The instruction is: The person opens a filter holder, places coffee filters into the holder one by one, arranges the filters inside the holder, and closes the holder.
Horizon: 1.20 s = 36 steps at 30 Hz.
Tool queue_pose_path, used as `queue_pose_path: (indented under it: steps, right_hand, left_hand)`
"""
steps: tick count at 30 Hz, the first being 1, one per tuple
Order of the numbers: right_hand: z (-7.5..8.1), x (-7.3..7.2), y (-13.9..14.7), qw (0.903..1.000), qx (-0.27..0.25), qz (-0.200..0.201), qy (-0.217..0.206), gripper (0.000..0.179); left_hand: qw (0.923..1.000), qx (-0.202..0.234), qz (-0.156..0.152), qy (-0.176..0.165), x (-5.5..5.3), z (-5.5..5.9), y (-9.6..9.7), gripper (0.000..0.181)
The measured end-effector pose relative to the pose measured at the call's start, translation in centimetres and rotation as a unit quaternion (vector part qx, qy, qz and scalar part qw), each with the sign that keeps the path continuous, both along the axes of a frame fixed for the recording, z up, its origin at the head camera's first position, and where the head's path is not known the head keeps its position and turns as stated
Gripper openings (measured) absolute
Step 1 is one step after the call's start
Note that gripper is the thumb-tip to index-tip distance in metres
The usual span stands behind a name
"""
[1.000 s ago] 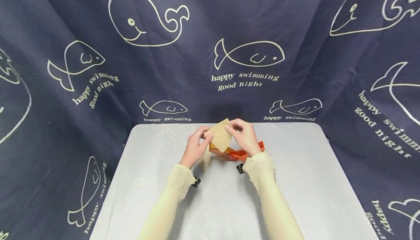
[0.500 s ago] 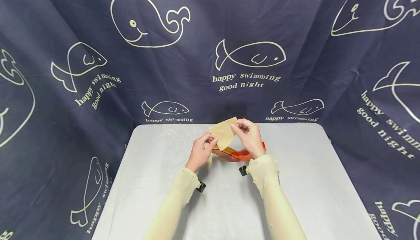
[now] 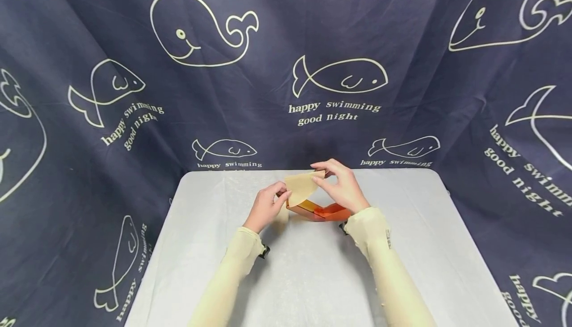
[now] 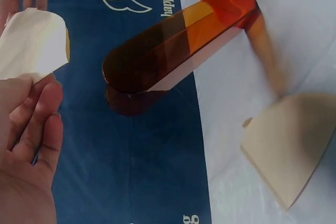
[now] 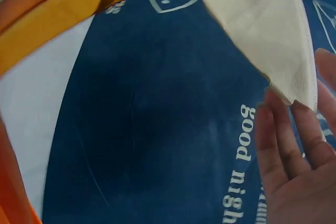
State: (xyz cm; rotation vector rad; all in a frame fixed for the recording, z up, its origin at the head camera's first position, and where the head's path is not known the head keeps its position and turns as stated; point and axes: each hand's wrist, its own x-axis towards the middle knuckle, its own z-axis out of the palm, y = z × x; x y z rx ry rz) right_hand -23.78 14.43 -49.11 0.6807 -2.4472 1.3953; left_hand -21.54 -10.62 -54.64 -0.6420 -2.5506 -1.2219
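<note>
Both hands hold a tan paper coffee filter (image 3: 301, 188) up in front of me, its straight edge at the top in the head view. The left hand (image 3: 266, 206) pinches its left side between thumb and fingers. At the upper right corner, the right hand (image 3: 341, 188) grips it; in the right wrist view the fingertips (image 5: 302, 111) meet the paper's pointed end. Just below the filter is a see-through orange-amber plastic piece (image 4: 168, 40), bent in a shallow V and partly hidden by paper and right hand in the head view.
A second tan coffee filter (image 4: 291, 140) lies flat on the white tabletop (image 3: 304, 282), close by the left hand. A narrow, blurred tan strip (image 4: 266, 56) shows beside the plastic piece. Dark blue cloth (image 3: 268, 93) with whale and fish drawings hangs behind the table.
The filter has turned so its straight edge runs nearly level, after being tilted and lifted. The right hand has shifted right; the left hand went up right, then came back slightly left.
</note>
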Motion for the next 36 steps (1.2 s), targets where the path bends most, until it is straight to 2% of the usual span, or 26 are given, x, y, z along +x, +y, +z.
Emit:
queue_pose_path:
  steps: [4, 8, 15, 21, 23, 29, 36]
  right_hand:
    - [0.4, -0.1, 0.4, 0.9978, 0.049, 0.025, 0.038, 0.021]
    - [0.5, -0.1, 0.6, 0.9955, 0.061, 0.046, 0.055, 0.014]
    - [0.3, 0.1, 1.0, 0.9962, 0.049, 0.048, 0.054, 0.014]
    - [0.0, 0.3, 1.2, 0.9987, 0.020, 0.028, 0.038, 0.014]
    - [-0.1, 0.4, 1.4, 0.9993, 0.005, 0.022, 0.031, 0.014]
    - [-0.8, 0.6, 1.9, 0.9998, -0.014, 0.012, 0.005, 0.013]
    - [-1.0, 0.6, 2.2, 0.9997, -0.005, 0.025, 0.004, 0.015]
  left_hand:
    - [0.9998, -0.016, -0.008, 0.000, 0.0, -0.1, 0.1, 0.013]
    - [0.9999, -0.012, -0.005, -0.009, 0.1, 0.0, 0.2, 0.010]
    - [0.9990, 0.030, -0.002, -0.033, 0.3, -0.2, 0.3, 0.007]
    - [0.9973, 0.051, -0.002, -0.053, 0.5, -0.8, 0.5, 0.010]
    - [0.9975, 0.056, 0.003, -0.043, 0.5, -0.8, 0.7, 0.012]
    - [0.9980, 0.057, 0.022, 0.014, 0.6, -0.4, 0.7, 0.012]
    - [0.9987, 0.039, 0.013, 0.032, 0.4, -0.4, 0.6, 0.013]
